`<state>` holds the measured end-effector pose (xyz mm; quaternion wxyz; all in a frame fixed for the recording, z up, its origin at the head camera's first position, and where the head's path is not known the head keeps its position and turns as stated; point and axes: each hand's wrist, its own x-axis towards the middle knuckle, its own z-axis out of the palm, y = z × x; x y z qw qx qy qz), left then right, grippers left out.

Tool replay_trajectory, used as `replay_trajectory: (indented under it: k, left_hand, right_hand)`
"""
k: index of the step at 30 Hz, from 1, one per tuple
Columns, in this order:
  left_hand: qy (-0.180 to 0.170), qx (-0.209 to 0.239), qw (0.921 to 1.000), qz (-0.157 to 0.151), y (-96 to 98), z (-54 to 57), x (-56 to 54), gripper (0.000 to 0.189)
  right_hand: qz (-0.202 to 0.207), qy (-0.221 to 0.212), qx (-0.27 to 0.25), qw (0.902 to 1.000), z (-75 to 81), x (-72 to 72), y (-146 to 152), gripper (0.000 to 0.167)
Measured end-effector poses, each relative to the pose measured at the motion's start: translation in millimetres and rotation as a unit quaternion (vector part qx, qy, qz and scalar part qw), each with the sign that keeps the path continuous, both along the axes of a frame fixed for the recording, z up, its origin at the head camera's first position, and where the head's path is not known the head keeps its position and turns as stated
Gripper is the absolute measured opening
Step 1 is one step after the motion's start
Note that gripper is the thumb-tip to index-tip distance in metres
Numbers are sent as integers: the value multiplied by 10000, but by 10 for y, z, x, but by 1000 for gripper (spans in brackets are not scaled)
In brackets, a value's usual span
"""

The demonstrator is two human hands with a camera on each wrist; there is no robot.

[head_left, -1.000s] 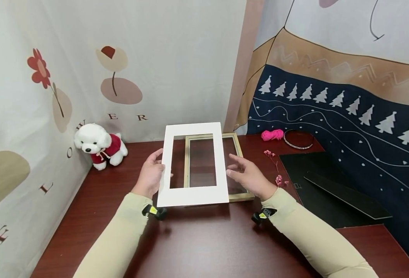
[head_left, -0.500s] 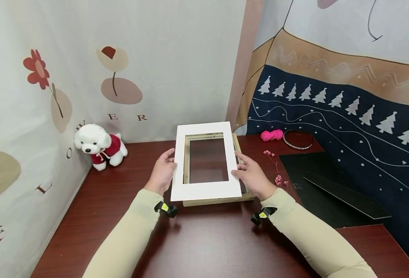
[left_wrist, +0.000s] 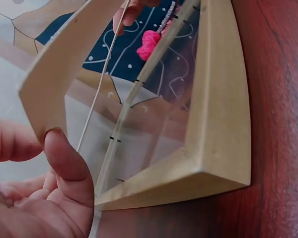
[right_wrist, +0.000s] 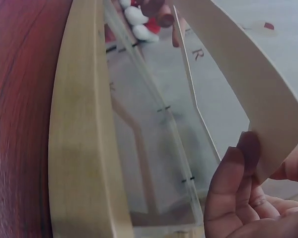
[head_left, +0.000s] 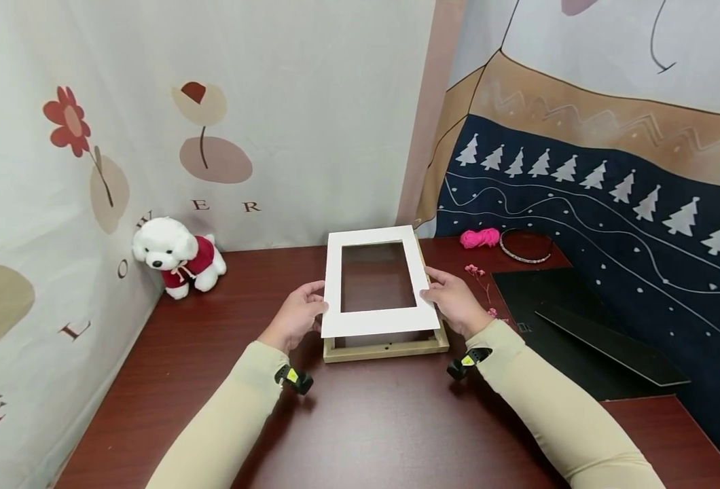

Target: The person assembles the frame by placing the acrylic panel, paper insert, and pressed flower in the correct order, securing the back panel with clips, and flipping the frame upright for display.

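A white picture mat [head_left: 380, 323] with a rectangular opening is held above a light wooden picture frame [head_left: 390, 350] on the table. My left hand [head_left: 297, 314] pinches the mat's left edge between thumb and fingers. On the right edge, my right hand [head_left: 456, 299] pinches it the same way. Both wrist views show a gap between the mat [left_wrist: 52, 84] and the frame [right_wrist: 82, 129]. A clear pane [right_wrist: 139, 148] sits inside the frame and gives reflections. The mat covers most of the frame in the head view; the frame's front bar shows below it.
To the right lies a black backing board [head_left: 555, 360] with a raised stand flap [head_left: 610, 343]. Pink dried flowers [head_left: 475, 270], a pink yarn bundle [head_left: 479, 238] and a thin ring [head_left: 525, 248] are behind it. A white plush dog [head_left: 179, 258] sits at the back left.
The mat has moved right and now lies over the frame, lower and flatter. My right hand, earlier apart from the mat, now pinches its right edge. The left hand has moved right with it.
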<state>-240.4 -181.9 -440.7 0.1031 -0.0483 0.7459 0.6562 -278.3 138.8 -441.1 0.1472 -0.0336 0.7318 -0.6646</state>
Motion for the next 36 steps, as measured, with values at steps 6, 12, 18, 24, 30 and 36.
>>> replay_trajectory:
  k: [6,12,18,24,30,36]
  left_hand:
    - [-41,-179,9995,-254,18,-83,-27,60]
    - [-96,-219,9994,-263,25,-132,-43,61]
    - [-115,-316,9990,-278,44,-123,-56,60]
    - [-54,-500,9978,-422,47,-131,-90,60]
    - [49,-941,9938,-588,18,-157,-123,59]
    - [101,-1283,9894,-680,-25,-144,-138,53]
  right_hand:
    - [0,-253,244,9994,-37,-55,47,64]
    - [149,-341,721,9967,-56,-90,70,64]
    - [213,-200,1277,9914,-84,-148,104,62]
    - [89,-147,1553,9877,-84,-188,103,57]
    - [87,-29,1824,9832,-80,-198,109,53]
    - [152,-17,1974,9802,-66,-211,132,53]
